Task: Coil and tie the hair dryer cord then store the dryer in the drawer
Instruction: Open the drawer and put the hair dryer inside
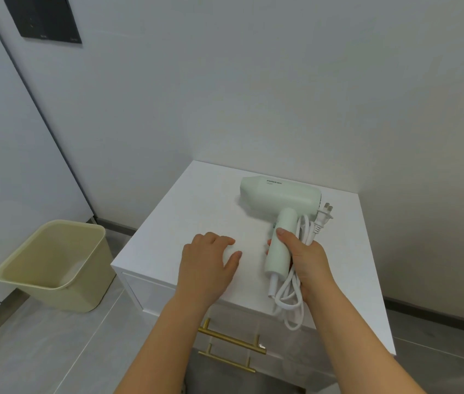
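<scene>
**Dryer gripped with bundled cord, on cabinet top**

Dryer (279, 194) was pale green, lying on its side on the white cabinet top (174, 211), barrel toward the wall, nozzle end pointing left, handle running back toward me. I logged my right hand (307, 261) as closed around the handle, thumb across its front face, with the fingers wrapped behind. The same grip pinned the white cord (289, 297), gathered in several long loops against the right side of the handle. The loops hung past the handle's lower end and over the front edge of the cabinet. I saw no tie on the bundle, though my hand hid the middle of it. The plug (323, 217) stuck out above my hand, just right of the barrel's rear end, its 2 prongs pointing up and away.

My left hand (211, 257) lay palm down on the bare top, left of the handle and apart from it, fingers loosely curled and holding nothing.

Below the front edge, 2 brass drawer handles (232, 341) showed, 1 above the other, between my forearms. I could not tell whether either drawer was open.

A beige waste bin (54, 265) stood on the grey floor to the left of the cabinet, near the wall.
</scene>
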